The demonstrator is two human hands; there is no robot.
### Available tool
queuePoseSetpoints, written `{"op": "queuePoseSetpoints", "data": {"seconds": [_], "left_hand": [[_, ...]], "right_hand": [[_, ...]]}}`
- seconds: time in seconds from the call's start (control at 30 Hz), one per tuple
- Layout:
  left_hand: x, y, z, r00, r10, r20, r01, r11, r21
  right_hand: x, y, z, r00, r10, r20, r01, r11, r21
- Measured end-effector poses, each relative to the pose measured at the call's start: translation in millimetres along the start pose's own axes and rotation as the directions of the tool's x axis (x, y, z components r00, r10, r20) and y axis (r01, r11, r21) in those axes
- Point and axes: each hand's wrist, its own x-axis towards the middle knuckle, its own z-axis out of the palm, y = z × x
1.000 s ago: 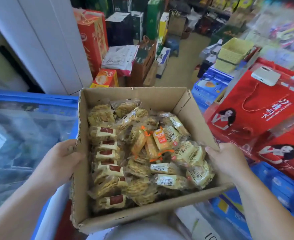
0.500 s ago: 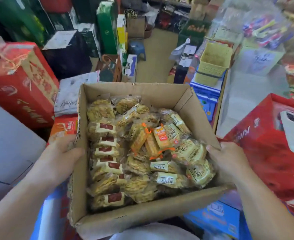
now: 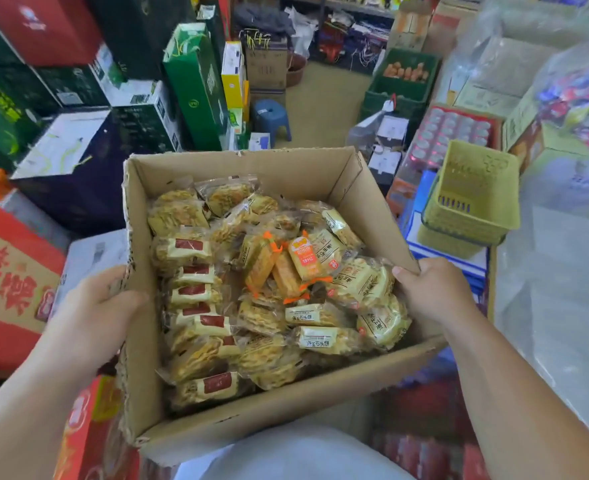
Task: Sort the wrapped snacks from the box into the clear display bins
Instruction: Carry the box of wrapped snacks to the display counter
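Note:
An open cardboard box point(image 3: 286, 168) hangs in front of me, carried in both hands. Inside lie several wrapped snacks point(image 3: 258, 299): pale packs with dark red labels in a row down the left, a few orange-trimmed packs point(image 3: 298, 259) in the middle, cream-labelled round cakes at the right. My left hand point(image 3: 95, 313) grips the box's left wall, thumb over the rim. My right hand point(image 3: 431, 289) grips the right wall, fingers curled over its edge. At the far right a clear plastic bin point(image 3: 559, 271) shows as a blurred see-through surface.
A yellow plastic basket point(image 3: 473, 195) sits on blue cartons to the right. Red cartons point(image 3: 5, 278) stand at the left, green and dark gift boxes point(image 3: 196, 84) behind. A blue stool point(image 3: 270, 116) stands in the bare aisle floor beyond the box. A case of cans point(image 3: 452, 133) lies right of the aisle.
The view has swung right with the box: the blue-covered surface and white wall at left are gone, the aisle and yellow basket are now nearer. Both hands keep their grip.

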Motion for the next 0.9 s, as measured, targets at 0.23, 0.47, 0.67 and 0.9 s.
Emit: {"op": "queuePoseSetpoints", "data": {"seconds": [0.23,0.47,0.67,0.9], "left_hand": [[202,75,28,0.992,0.087,0.092,-0.091,0.995,0.046],[361,164,59,0.969,0.152,0.194,-0.165,0.985,0.049],[478,239,128,0.973,0.131,0.191,-0.146,0.987,0.067],[592,347,203,0.981,0.103,0.165,-0.127,0.982,0.142]], "right_hand": [[153,-57,0,0.991,0.099,-0.092,-0.098,0.995,0.011],[278,-91,-14,0.965,0.174,-0.194,-0.164,0.984,0.064],[422,-88,-20,0.97,0.178,-0.164,-0.169,0.983,0.069],[595,-81,-49,0.976,0.182,-0.124,-0.177,0.983,0.052]]}}
